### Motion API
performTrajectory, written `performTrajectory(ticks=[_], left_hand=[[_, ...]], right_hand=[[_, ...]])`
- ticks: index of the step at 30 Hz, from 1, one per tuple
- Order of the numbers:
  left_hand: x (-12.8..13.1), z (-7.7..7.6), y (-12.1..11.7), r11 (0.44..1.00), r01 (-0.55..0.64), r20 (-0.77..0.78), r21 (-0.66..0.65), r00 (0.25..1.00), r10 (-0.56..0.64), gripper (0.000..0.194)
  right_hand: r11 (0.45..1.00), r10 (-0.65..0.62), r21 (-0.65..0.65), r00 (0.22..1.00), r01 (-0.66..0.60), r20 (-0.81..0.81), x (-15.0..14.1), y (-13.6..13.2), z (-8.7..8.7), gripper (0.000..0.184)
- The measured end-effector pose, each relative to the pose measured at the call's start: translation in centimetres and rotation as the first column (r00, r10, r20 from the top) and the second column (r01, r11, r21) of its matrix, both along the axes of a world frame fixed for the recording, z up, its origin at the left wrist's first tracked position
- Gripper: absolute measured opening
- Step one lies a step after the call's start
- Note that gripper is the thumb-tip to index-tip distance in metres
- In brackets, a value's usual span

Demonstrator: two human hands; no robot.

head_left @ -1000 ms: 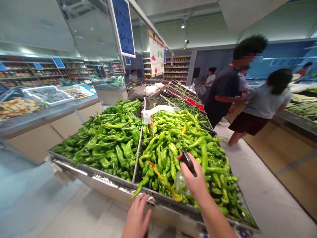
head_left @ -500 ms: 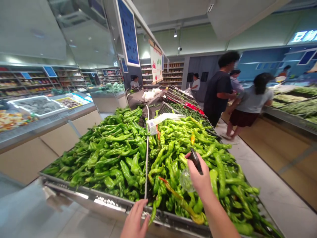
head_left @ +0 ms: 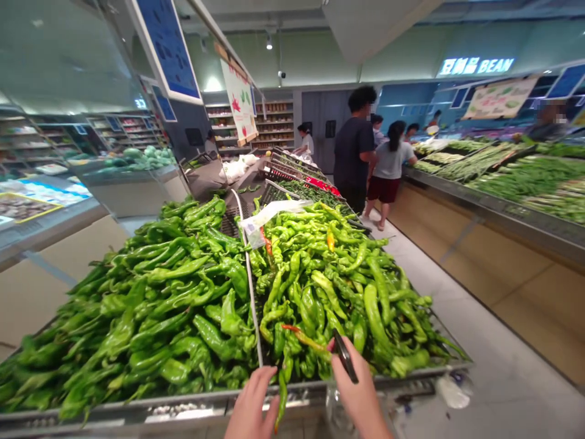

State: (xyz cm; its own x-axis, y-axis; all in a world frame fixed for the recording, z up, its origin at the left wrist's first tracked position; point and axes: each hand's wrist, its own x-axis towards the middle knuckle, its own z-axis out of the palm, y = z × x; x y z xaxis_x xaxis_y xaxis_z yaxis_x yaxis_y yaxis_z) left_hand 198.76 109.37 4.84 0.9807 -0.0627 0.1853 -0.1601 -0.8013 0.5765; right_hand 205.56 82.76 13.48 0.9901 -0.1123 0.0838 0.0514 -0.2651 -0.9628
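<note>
My right hand (head_left: pixel 354 378) is closed around a spray bottle (head_left: pixel 338 408) with a clear body and a black head, held over the front edge of the pepper display. My left hand (head_left: pixel 253 405) lies at the front rim, fingers extended and holding nothing, beside a thin green pepper (head_left: pixel 282 396) that hangs over the edge. Light green peppers (head_left: pixel 315 299) fill the right section, with a few red and orange ones among them. Darker green peppers (head_left: pixel 183 305) are heaped to the left of a pale divider (head_left: pixel 249 274). A clear plastic bag (head_left: pixel 274 216) lies on top.
Black crates (head_left: pixel 297 174) continue behind the peppers. Two people (head_left: pixel 354 152) stand in the aisle, by another vegetable counter (head_left: pixel 503 177). A blue framed sign (head_left: pixel 169 49) hangs at upper left. White litter (head_left: pixel 453 390) is on the floor at right.
My right hand has brought the spray bottle down and toward me, from over the light peppers to the front rim. The view has turned right. My left hand stays at the rim.
</note>
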Motion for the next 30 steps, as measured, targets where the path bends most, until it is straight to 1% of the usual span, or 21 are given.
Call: performTrajectory(ticks=[2,3,5,7,11,13,15,18,22,25,28,30], left_hand=[[0.6,0.5,-0.7,0.999,0.038,0.001,0.01,0.999,-0.038,0.043],[0.9,0.7,-1.0,0.998,0.057,0.006,0.016,0.998,-0.057,0.043],[1.3,0.7,-1.4,0.995,0.095,0.019,0.03,0.995,-0.096,0.042],[1.7,0.3,-1.7,0.989,0.141,0.034,0.045,0.989,-0.142,0.042],[2.0,-1.3,-2.4,0.97,0.229,0.029,0.08,0.972,-0.231,0.042],[1.9,-1.9,-3.3,0.961,0.262,0.032,0.087,0.963,-0.266,0.043],[1.6,-2.3,-4.9,0.955,0.283,0.038,0.083,0.957,-0.287,0.043],[1.3,-2.6,-8.6,0.954,0.287,0.028,0.084,0.957,-0.29,0.048],[1.2,-3.5,-15.0,0.948,0.311,0.002,0.074,0.95,-0.312,0.052],[1.3,-4.6,-20.4,0.937,0.345,-0.003,0.058,0.938,-0.346,0.053],[1.6,-5.6,-26.3,0.923,0.383,0.002,0.042,0.923,-0.384,0.054],[2.0,-6.0,-30.4,0.914,0.405,0.009,0.026,0.914,-0.406,0.053]], right_hand=[[1.0,-0.018,-0.005,1.0,0.018,-0.019,-1.7,0.0,-1.9,0.026],[1.0,-0.021,-0.013,0.999,0.021,-0.028,-2.4,-0.2,-2.5,0.027],[0.999,-0.036,-0.028,0.999,0.035,-0.036,-3.4,-0.6,-3.3,0.026],[0.995,-0.091,-0.032,0.996,0.091,-0.014,-4.0,-1.4,-3.5,0.025],[0.972,-0.231,-0.03,0.973,0.232,0.022,-4.8,-3.5,-3.2,0.026],[0.964,-0.264,-0.036,0.964,0.264,0.014,-5.2,-4.8,-3.2,0.027],[0.953,-0.301,-0.042,0.954,0.301,0.008,-5.7,-6.1,-3.7,0.029],[0.939,-0.342,-0.05,0.94,0.341,0.002,-6.8,-8.4,-5.1,0.037],[0.948,-0.317,-0.043,0.948,0.316,-0.034,-8.5,-12.8,-6.6,0.043],[0.94,-0.34,-0.032,0.94,0.34,-0.012,-9.6,-17.5,-6.8,0.045],[0.933,-0.356,-0.041,0.934,0.357,0.023,-10.5,-23.2,-6.4,0.043],[0.921,-0.385,-0.05,0.922,0.386,0.029,-11.2,-27.1,-6.0,0.041]])
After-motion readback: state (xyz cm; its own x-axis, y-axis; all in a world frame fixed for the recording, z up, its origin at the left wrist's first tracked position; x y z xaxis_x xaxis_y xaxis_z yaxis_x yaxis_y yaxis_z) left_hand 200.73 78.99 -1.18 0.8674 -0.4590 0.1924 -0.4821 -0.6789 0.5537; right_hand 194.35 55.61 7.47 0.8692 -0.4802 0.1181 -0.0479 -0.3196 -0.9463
